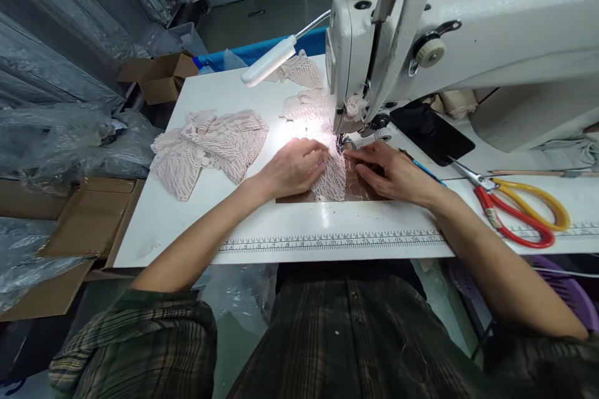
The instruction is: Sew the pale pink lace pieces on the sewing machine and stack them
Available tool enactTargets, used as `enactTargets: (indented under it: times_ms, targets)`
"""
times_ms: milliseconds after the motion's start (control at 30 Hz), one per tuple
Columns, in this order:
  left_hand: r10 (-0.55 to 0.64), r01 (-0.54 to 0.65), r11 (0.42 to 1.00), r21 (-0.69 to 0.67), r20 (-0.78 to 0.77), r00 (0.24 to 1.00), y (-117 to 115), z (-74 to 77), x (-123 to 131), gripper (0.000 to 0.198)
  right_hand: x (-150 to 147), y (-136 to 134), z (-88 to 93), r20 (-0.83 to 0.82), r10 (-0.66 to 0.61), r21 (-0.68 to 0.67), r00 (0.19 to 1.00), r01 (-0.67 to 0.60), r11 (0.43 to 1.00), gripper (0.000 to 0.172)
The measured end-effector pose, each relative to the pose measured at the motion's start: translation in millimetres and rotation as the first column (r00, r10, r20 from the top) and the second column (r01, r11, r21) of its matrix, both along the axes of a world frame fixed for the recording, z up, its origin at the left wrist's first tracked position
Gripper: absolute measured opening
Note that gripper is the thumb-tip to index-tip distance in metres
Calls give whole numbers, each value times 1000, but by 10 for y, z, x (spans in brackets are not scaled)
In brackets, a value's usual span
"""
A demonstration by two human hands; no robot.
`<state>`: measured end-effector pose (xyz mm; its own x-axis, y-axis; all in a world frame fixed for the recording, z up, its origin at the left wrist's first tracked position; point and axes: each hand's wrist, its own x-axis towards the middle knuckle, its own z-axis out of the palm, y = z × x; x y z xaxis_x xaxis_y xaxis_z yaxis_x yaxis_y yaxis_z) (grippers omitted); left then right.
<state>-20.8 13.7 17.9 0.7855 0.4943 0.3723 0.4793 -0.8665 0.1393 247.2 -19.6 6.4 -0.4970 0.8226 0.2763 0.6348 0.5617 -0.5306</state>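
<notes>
A piece of pale pink lace (333, 179) lies under the needle and presser foot (340, 142) of a white sewing machine (346, 43). Flat on its left side rests my left hand (299, 165), fingers stretched out and slightly bent. My right hand (384, 168) is just right of the presser foot; its index finger reaches to the lace edge, and a gap shows between it and the thumb. Beneath both hands is a brown, shiny plate (367, 190). More lace (304, 106) extends behind the needle, and a separate lace pile (210, 143) lies to the left.
Red-and-yellow-handled scissors (515, 206) lie at right, beside a blue pen-like tool (423, 167) and a black phone-like slab (435, 134). A lamp (269, 62) hangs over the table (187, 230). A printed ruler (327, 242) runs along the front edge. Cardboard boxes (161, 78) stand left.
</notes>
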Motion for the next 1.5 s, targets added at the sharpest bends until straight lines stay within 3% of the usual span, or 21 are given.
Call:
enactTargets:
  times_ms: [67, 133, 400, 533, 633, 733, 833, 933, 1033, 1267, 1500]
  targets:
    - [-150, 155, 984, -88, 60, 987, -139, -8, 17, 18, 46, 14, 75, -24, 8, -50, 1000, -9, 999, 42]
    - [-189, 207, 966, -156, 122, 974, -211, -32, 23, 16, 81, 1, 148, -50, 29, -70, 998, -33, 997, 40]
    - [-14, 95, 934, -345, 229, 973, -270, -69, 63, 20, 25, -199, 264, -102, 119, -195, 988, -137, 971, 27]
    - [105, 13, 923, -386, 283, 953, -327, -81, 94, 21, -115, -217, 167, -102, 175, -189, 979, -192, 963, 38]
    - [94, 32, 945, -325, 364, 927, -320, -118, 91, 19, -206, -208, 97, -63, 150, -101, 987, -156, 983, 26]
    - [-39, 100, 983, -156, 351, 936, -297, -152, 85, 29, -231, -206, 71, -102, 125, -68, 987, -132, 989, 20]
    - [-69, 91, 994, -54, 317, 946, -297, -155, 88, 16, -198, -224, 54, -132, 49, -38, 990, -54, 998, 16]
    - [22, -1, 998, -57, 376, 926, -310, -134, 85, 16, -166, -266, -2, 8, -29, 50, 1000, 29, 998, 31]
    - [44, -25, 998, -53, 403, 914, -313, -120, 75, 16, -168, -320, -67, 166, 18, 122, 986, -39, 992, 42]
    - [-76, 87, 996, -22, 316, 946, -312, -170, 101, 11, -193, -480, -25, 260, 5, 169, 966, -50, 984, 38]
    - [-117, 121, 993, 2, 297, 948, -317, -199, 125, 7, -208, -624, 6, 328, -21, 167, 944, -36, 985, 37]
